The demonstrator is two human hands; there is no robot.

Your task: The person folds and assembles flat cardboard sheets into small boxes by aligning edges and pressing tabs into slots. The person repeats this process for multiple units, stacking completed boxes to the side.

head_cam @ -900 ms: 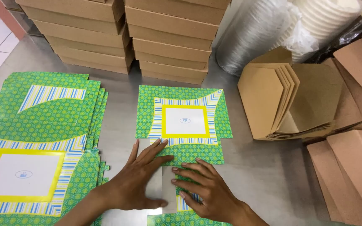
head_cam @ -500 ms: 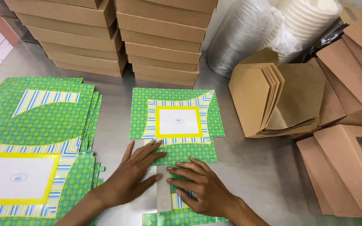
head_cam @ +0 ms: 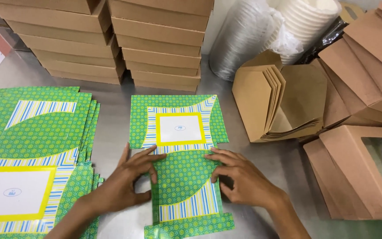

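Lying at the left of the frame, a stack of green patterned sheets (head_cam: 32,155) sits untouched; at lower centre the left hand (head_cam: 122,183) and right hand (head_cam: 244,179) press flat, fingers spread, gripping nothing, on the green box blank (head_cam: 180,168); brown cartons (head_cam: 279,104) stand right.

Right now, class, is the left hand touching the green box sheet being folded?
Touching: the head view shows left hand fingers pressing the green sheet's side flap.

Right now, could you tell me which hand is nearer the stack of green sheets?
Left. The left hand lies just right of the stack of green sheets; the right hand lies farther right, across the green box blank.
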